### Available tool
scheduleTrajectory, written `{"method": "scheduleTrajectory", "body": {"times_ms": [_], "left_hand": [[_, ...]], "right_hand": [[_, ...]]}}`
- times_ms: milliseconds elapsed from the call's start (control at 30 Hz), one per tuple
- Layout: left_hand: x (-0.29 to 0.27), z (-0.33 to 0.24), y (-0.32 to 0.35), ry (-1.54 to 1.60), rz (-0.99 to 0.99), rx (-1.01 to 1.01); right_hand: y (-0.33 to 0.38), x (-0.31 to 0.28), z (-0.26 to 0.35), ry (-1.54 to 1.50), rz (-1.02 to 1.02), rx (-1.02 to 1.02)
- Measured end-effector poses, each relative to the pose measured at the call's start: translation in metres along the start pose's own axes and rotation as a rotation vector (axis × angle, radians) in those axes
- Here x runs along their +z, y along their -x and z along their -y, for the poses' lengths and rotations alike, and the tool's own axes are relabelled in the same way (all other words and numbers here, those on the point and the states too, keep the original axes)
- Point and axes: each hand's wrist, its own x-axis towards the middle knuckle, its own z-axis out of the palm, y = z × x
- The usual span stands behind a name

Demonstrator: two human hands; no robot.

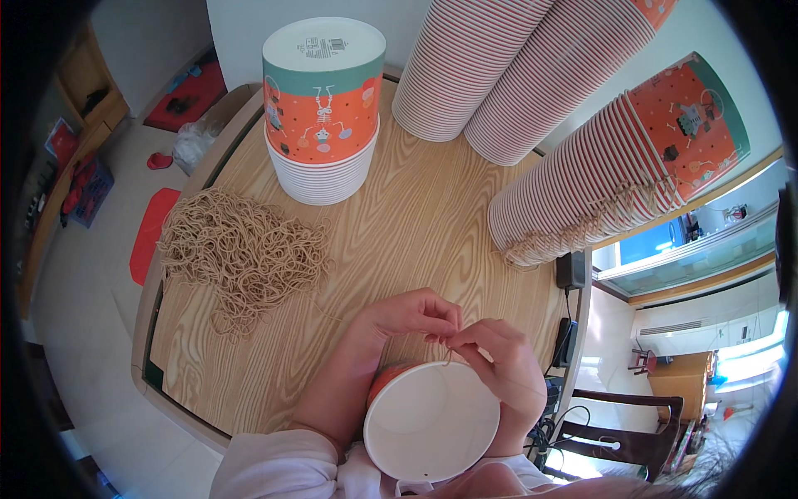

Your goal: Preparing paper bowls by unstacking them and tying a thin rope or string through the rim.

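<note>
Tan cord [450,356] rose from the far rim of the white tub [432,420], pinched between closed fingertips of the right hand [503,358]; adjacent left hand [409,316] had fingers curled together, hold indiscernible.

The left hand [418,316] and right hand [504,362] pinch tan cord [450,358] near a white-lined bucket [428,428].

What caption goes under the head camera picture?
Left hand and right hand finger brown cord at the edge of a bucket, near tangled cord and stacked buckets.
</note>
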Motion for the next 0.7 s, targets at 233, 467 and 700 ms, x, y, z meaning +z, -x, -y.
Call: {"method": "scheduleTrajectory", "body": {"times_ms": [233, 467, 700], "left_hand": [[0.0, -0.0007, 0.0005, -0.003, 0.0, -0.008], [0.0011, -0.0024, 0.0026, 0.024, -0.025, -0.043], [-0.0032, -0.0041, 0.0064, -0.043, 0.013, -0.055]], "right_hand": [[-0.0033, 0.0011, -0.0003, 0.013, -0.016, 0.001], [-0.0039, 0.0015, 0.0004, -0.001, 0.014, 0.004], [-0.0008, 0.0007, -0.0033, -0.004, 0.036, 0.086]]}}
